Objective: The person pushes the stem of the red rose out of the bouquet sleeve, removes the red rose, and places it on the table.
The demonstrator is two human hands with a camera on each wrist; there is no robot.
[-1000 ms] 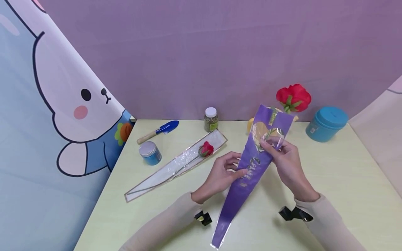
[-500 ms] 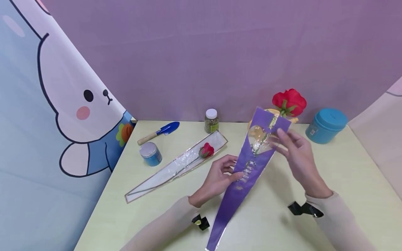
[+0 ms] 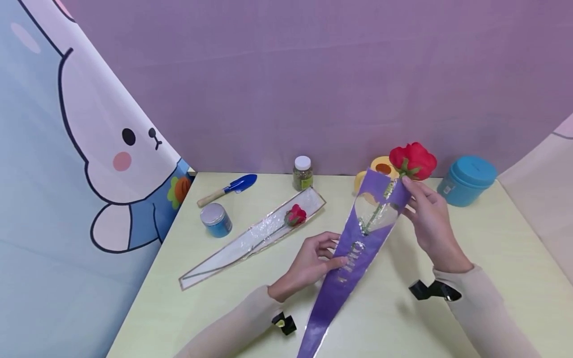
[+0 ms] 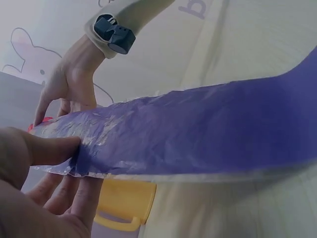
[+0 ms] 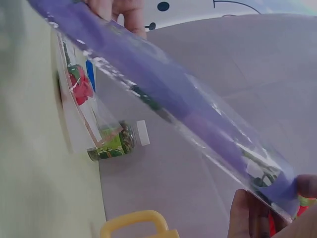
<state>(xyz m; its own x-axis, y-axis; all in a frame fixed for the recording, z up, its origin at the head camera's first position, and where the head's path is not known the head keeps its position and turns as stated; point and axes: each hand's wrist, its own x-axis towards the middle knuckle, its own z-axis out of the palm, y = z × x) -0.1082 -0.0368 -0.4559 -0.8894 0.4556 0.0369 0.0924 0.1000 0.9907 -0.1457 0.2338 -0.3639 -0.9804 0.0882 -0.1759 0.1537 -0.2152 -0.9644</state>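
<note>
A purple flower sleeve (image 3: 333,293) with a clear heart window is held slanting above the table. Out of its wide upper end sticks a red artificial rose (image 3: 414,160), its green stem showing through the window. My left hand (image 3: 309,266) grips the sleeve midway, thumb on the front and fingers behind. Up by the mouth, my right hand (image 3: 431,228) pinches the sleeve's right edge just under the bloom; in the right wrist view the thumb and fingers (image 5: 241,213) lie on either side of it. The sleeve's narrow tip runs out of the head view at the bottom.
Left of the hands lies a clear-fronted sleeve (image 3: 233,258) holding a smaller red rose (image 3: 295,215). Behind stand a blue trowel (image 3: 241,183), a blue jar (image 3: 217,221), a white-capped bottle (image 3: 303,174), a yellow watering can (image 3: 382,164) and a blue tub (image 3: 467,181).
The rose has sunk closer to the sleeve's mouth. My right hand has moved from the heart window to the sleeve's upper right edge, while my left hand keeps its grip.
</note>
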